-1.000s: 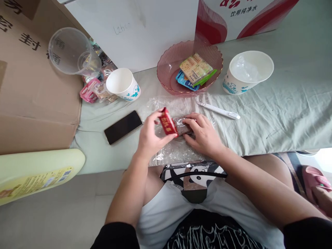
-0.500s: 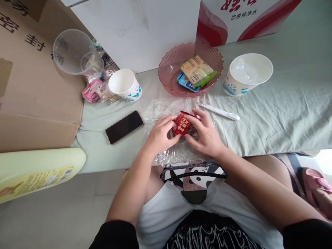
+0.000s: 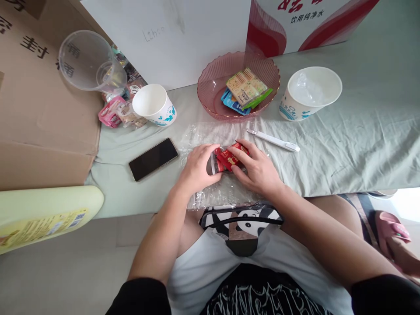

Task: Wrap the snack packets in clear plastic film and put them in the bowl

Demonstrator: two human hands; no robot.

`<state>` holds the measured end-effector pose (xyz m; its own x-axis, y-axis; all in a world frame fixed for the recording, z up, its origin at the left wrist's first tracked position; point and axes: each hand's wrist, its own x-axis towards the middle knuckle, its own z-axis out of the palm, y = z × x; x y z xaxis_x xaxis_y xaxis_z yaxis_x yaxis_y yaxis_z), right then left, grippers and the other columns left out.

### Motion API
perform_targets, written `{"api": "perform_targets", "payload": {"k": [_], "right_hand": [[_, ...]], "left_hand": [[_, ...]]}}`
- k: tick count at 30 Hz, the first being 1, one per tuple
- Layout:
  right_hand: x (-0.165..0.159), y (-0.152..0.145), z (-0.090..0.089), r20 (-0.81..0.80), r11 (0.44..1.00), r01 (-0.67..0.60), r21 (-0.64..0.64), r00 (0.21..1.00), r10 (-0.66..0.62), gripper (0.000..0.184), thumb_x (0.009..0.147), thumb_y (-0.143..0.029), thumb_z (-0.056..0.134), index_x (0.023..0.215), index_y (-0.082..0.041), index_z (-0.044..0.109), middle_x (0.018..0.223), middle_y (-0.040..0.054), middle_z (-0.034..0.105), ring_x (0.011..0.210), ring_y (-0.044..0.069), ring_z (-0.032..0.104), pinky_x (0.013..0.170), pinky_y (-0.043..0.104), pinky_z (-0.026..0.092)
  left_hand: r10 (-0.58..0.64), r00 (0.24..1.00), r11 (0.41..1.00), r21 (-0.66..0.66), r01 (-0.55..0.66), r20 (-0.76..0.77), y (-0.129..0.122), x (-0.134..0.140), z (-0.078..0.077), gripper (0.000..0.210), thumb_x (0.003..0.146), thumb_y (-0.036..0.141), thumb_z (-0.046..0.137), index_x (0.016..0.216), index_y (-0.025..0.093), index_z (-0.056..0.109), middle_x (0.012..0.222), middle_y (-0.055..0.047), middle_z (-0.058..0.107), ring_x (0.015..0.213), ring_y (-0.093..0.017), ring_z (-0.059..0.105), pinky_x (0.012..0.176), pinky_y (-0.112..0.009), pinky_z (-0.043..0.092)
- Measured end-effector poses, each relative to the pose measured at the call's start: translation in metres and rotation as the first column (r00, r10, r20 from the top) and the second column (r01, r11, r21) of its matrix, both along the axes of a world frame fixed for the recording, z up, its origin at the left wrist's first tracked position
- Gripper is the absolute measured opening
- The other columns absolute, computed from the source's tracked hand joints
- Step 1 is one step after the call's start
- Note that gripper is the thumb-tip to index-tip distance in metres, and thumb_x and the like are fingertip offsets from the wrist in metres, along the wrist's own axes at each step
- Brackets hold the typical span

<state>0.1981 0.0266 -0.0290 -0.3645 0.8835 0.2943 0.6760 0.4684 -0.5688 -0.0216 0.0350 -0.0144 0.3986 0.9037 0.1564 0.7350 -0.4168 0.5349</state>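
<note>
A red snack packet with gold lettering [image 3: 231, 160] lies slanted between my hands, over another red packet and part of a clear-edged one. My left hand [image 3: 197, 168] curls its thumb and fingers around the left end of this small stack. On the right, my right hand [image 3: 257, 169] grips the top red packet, thumb at its near edge and fingers over its far side. Crinkled clear plastic film [image 3: 210, 192] spreads under both hands. Just beyond the right hand lies a white utility knife [image 3: 274, 140].
A pink ribbed bowl [image 3: 210, 94] holds several snack packs. Paper cups stand left [image 3: 154, 105] and right [image 3: 310, 94] of it, the right one with crumpled film inside. A phone [image 3: 153, 159], a clear plastic cup [image 3: 88, 61], snack packets [image 3: 112, 113] and cardboard boxes [image 3: 49, 109] surround the space.
The top red packet has turned and shifted right with my right hand, uncovering another red packet beneath. My left hand has moved off the top packet to the stack's left end.
</note>
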Motion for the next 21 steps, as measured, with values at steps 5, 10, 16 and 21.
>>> {"api": "perform_targets", "payload": {"k": [5, 10, 16, 21], "right_hand": [[0.002, 0.000, -0.003, 0.019, 0.999, -0.026, -0.024, 0.999, 0.026, 0.052, 0.099, -0.041, 0.051, 0.147, -0.023, 0.050, 0.153, 0.0194, 0.049, 0.133, 0.037, 0.057, 0.106, 0.058, 0.053], [0.004, 0.001, -0.007, -0.021, 0.999, -0.034, -0.038, 0.999, 0.034, 0.073, 0.089, -0.054, 0.065, 0.151, -0.024, 0.042, 0.153, 0.0203, 0.050, 0.139, 0.040, 0.053, 0.108, 0.062, 0.050], [0.003, 0.004, -0.009, -0.138, 0.998, 0.010, -0.059, 0.990, -0.018, 0.080, 0.079, -0.042, 0.074, 0.148, -0.023, 0.040, 0.151, 0.0210, 0.051, 0.138, 0.039, 0.054, 0.109, 0.061, 0.051], [0.001, 0.005, -0.005, -0.181, 0.992, 0.101, -0.077, 0.977, -0.113, 0.070, 0.079, -0.026, 0.066, 0.145, -0.025, 0.044, 0.144, 0.0176, 0.059, 0.130, 0.036, 0.061, 0.104, 0.058, 0.054]], "left_hand": [[0.023, 0.962, 0.995, -0.095, 0.003, 0.273, -0.003, 0.002, -0.004, 0.076, 0.077, 0.016, 0.072, 0.145, 0.027, 0.042, 0.149, -0.014, 0.053, 0.124, -0.028, 0.065, 0.102, -0.043, 0.059], [0.127, 0.813, 0.955, -0.290, 0.053, 0.568, -0.001, -0.005, -0.009, 0.073, 0.083, 0.035, 0.071, 0.147, 0.031, 0.036, 0.158, -0.016, 0.045, 0.109, -0.023, 0.073, 0.093, -0.041, 0.064], [0.098, 0.768, 0.877, -0.419, 0.234, 0.633, 0.001, 0.001, 0.000, 0.036, 0.087, 0.045, 0.069, 0.113, 0.020, 0.068, 0.137, -0.016, 0.065, 0.121, -0.030, 0.070, 0.103, -0.046, 0.061], [-0.002, 0.790, 0.860, -0.402, 0.314, 0.613, 0.003, 0.011, 0.002, 0.033, 0.089, 0.036, 0.064, 0.120, 0.027, 0.072, 0.146, -0.010, 0.061, 0.135, -0.029, 0.061, 0.109, -0.046, 0.058]]}}
